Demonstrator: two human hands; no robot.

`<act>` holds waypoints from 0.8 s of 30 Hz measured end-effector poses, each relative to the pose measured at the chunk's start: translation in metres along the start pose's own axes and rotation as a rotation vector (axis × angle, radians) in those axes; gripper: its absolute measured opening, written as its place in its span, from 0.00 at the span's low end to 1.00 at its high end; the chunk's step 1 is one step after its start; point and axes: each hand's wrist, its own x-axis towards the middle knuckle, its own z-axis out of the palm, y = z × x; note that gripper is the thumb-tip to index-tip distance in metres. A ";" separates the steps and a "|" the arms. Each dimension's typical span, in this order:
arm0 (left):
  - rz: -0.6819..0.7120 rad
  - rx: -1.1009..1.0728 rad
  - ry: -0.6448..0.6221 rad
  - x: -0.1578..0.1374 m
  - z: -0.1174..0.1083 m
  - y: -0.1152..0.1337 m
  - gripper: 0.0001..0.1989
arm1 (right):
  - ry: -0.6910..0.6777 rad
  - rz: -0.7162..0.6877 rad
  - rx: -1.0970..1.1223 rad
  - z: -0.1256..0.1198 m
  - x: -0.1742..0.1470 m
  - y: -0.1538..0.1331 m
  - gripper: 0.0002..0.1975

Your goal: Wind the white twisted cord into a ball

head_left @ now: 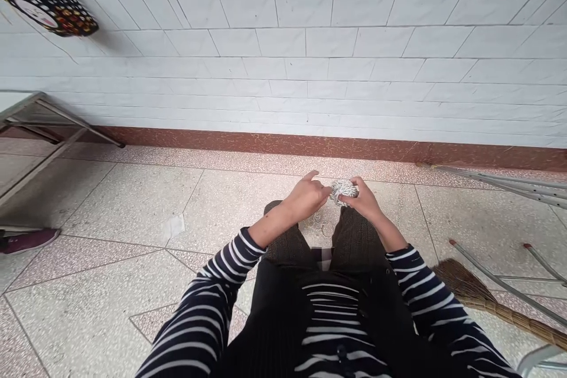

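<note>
A round ball of grey-white string (344, 190) is above my knees, its strands wound in many directions. My right hand (364, 198) grips it from the right, with thumb and fingers around its edge. Close against the ball's left side is my left hand (309, 195), one finger raised and the others curled, apparently pinching a strand too thin to follow clearly. Below, between my knees, loose loops of string (326, 228) are visible.
A straw broom (469, 286) and metal legs (500, 280) are at my right, with folded metal frames (500, 180) by the wall. On the left are a metal-framed table (44, 156), a person's shoe (33, 240) and white paper (176, 225). A patterned bag (53, 9) hangs above.
</note>
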 end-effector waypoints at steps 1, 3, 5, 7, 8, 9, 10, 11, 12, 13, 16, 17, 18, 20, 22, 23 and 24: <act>0.037 -0.007 -0.015 0.004 0.000 0.001 0.11 | -0.002 0.006 -0.021 0.000 0.000 0.001 0.27; 0.089 0.012 -0.046 0.010 0.000 -0.001 0.12 | -0.030 0.018 -0.057 -0.003 -0.001 0.001 0.25; 0.099 0.042 -0.060 0.014 -0.001 -0.007 0.14 | -0.148 0.037 -0.027 -0.008 -0.006 0.001 0.25; 0.076 0.038 -0.067 0.016 0.001 -0.020 0.15 | -0.324 0.069 0.105 -0.012 -0.016 -0.002 0.26; 0.053 0.018 -0.066 0.016 0.003 -0.026 0.14 | -0.405 0.079 0.207 -0.013 -0.022 -0.004 0.27; 0.023 -0.014 -0.062 0.016 0.007 -0.033 0.14 | -0.473 0.077 0.320 -0.015 -0.027 -0.006 0.27; -0.011 -0.057 -0.056 0.015 0.012 -0.038 0.13 | -0.526 0.061 0.434 -0.015 -0.033 -0.010 0.27; -0.052 -0.113 -0.046 0.013 0.019 -0.042 0.12 | -0.562 0.038 0.545 -0.016 -0.037 -0.013 0.27; -0.096 -0.180 -0.032 0.012 0.027 -0.044 0.11 | -0.584 0.017 0.648 -0.017 -0.040 -0.017 0.27; -0.140 -0.260 -0.020 0.010 0.036 -0.045 0.10 | -0.597 0.008 0.737 -0.017 -0.043 -0.021 0.27; -0.270 -0.541 -0.011 0.008 0.066 -0.038 0.10 | -0.547 0.047 0.925 -0.021 -0.042 -0.029 0.30; -0.313 -0.631 -0.011 0.007 0.075 -0.034 0.10 | -0.497 0.062 0.964 -0.024 -0.041 -0.032 0.31; -0.344 -0.714 -0.012 0.006 0.082 -0.031 0.11 | -0.440 0.073 0.991 -0.026 -0.039 -0.033 0.32; -0.354 -0.857 -0.007 0.003 0.091 -0.025 0.14 | -0.320 0.073 1.007 -0.030 -0.034 -0.036 0.31; -0.322 -0.971 -0.018 -0.003 0.095 -0.022 0.17 | -0.227 0.067 0.973 -0.033 -0.031 -0.039 0.29; -0.316 -1.014 -0.037 -0.007 0.095 -0.021 0.17 | -0.184 0.069 0.953 -0.034 -0.029 -0.041 0.28; -0.329 -1.042 -0.065 -0.012 0.095 -0.020 0.17 | -0.135 0.072 0.940 -0.035 -0.028 -0.043 0.27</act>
